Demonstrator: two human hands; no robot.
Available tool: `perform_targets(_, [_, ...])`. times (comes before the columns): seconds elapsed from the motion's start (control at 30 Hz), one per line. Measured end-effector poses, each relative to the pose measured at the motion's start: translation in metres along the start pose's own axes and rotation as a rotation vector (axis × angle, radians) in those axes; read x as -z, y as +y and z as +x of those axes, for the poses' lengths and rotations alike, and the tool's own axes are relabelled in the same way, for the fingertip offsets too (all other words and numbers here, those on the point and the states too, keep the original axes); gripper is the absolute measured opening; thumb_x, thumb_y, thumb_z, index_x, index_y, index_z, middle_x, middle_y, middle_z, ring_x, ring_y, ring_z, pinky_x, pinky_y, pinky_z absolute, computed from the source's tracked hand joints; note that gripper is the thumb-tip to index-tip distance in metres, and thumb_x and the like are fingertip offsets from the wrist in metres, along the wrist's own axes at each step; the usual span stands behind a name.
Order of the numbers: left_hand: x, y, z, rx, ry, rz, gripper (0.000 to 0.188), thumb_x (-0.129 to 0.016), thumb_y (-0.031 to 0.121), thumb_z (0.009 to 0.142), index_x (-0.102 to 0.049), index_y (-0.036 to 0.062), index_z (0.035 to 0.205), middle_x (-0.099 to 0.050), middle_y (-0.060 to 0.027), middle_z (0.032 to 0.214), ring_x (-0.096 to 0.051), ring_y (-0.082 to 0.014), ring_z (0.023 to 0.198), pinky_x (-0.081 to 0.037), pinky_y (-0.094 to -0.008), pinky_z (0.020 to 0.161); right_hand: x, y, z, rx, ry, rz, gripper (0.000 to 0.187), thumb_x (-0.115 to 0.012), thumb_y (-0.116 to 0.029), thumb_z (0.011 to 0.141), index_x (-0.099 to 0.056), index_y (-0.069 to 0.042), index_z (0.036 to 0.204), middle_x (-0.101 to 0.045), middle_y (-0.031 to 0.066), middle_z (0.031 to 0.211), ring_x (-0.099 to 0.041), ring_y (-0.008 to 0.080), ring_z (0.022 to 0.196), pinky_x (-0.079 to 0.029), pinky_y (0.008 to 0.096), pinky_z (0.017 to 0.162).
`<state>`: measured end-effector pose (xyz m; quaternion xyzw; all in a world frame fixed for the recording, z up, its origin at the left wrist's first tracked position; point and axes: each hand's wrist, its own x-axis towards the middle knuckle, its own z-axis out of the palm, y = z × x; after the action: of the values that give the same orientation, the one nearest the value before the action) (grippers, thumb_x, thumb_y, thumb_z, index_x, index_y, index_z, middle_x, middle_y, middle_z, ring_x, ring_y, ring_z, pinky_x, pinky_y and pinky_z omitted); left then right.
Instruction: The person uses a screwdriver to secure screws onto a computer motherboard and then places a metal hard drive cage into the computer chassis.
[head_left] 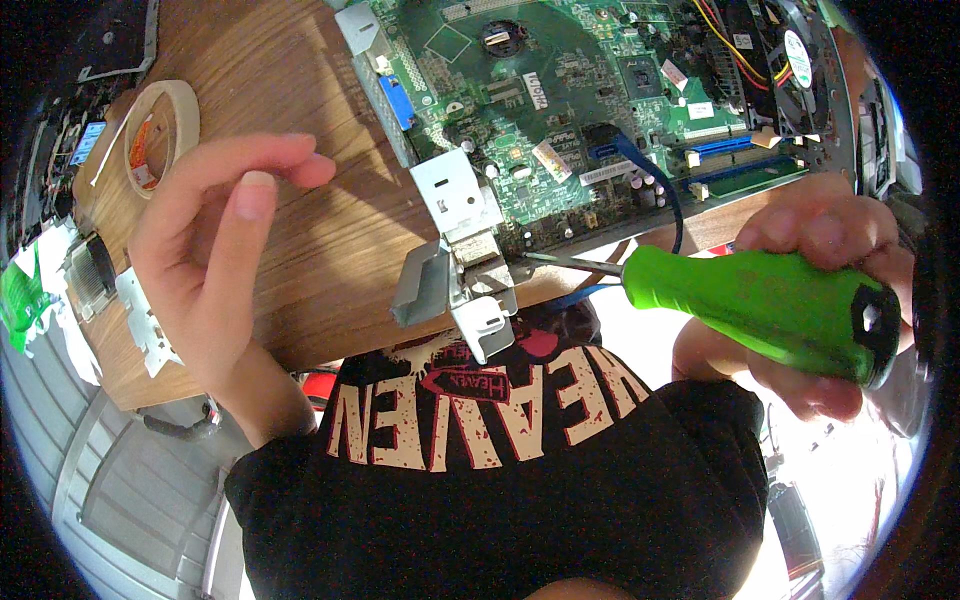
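Observation:
My right hand grips a screwdriver by its thick green handle. Its thin metal shaft points left, with the tip at the near edge of a green motherboard, beside a bent silver metal bracket. Whether the tip sits in a screw, I cannot make out. Above the wooden tabletop, left of the board, my left hand holds nothing. Its fingers are loosely curled, and a gap separates thumb and forefinger. A blue cable runs from a socket on the board over its near edge.
A roll of tape lies on the wooden table at the left. A fan with coloured wires stands at the board's far right. White scraps and a green packet are at the far left, near the table's edge.

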<state>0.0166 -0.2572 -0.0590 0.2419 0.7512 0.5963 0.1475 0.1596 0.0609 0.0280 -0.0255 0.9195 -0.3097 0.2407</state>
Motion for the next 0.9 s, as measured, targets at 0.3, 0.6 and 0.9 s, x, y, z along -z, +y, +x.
perform_targets(0.3, [-0.001, 0.002, 0.003, -0.011, -0.011, -0.002, 0.018, -0.05, 0.003, 0.087, -0.06, -0.0077, 0.098, -0.065, -0.0148, 0.09, -0.063, -0.0192, 0.084, -0.046, -0.027, 0.079, -0.039, -0.014, 0.047, -0.015, 0.364, 0.865, 0.027, -0.051, -0.035, 0.09, -0.054, -0.009, 0.097, -0.056, 0.003, 0.092, -0.055, 0.0086, 0.065, -0.04, 0.022, 0.06])
perform_targets(0.6, [-0.008, 0.027, -0.007, -0.157, -0.11, 0.131, 0.028, -0.056, 0.023, 0.084, -0.062, -0.0024, 0.094, -0.064, -0.0139, 0.087, -0.061, -0.0263, 0.084, -0.045, -0.0361, 0.082, -0.018, -0.033, 0.049, 0.753, 0.202, 0.469, 0.069, -0.086, -0.014, 0.056, -0.047, -0.005, 0.112, -0.057, 0.018, 0.1, -0.059, 0.0219, 0.072, -0.051, 0.0292, 0.062])
perform_targets(0.9, [-0.057, 0.06, -0.016, -0.493, -0.166, 0.299, 0.031, -0.076, 0.024, 0.062, -0.066, 0.0104, 0.088, -0.066, -0.0007, 0.082, -0.064, -0.0154, 0.081, -0.037, -0.0432, 0.088, -0.049, -0.06, 0.063, 1.089, 0.711, 0.164, 0.034, -0.079, -0.025, 0.065, -0.061, -0.012, 0.092, -0.058, 0.0137, 0.091, -0.057, 0.0209, 0.069, -0.045, 0.0314, 0.054])
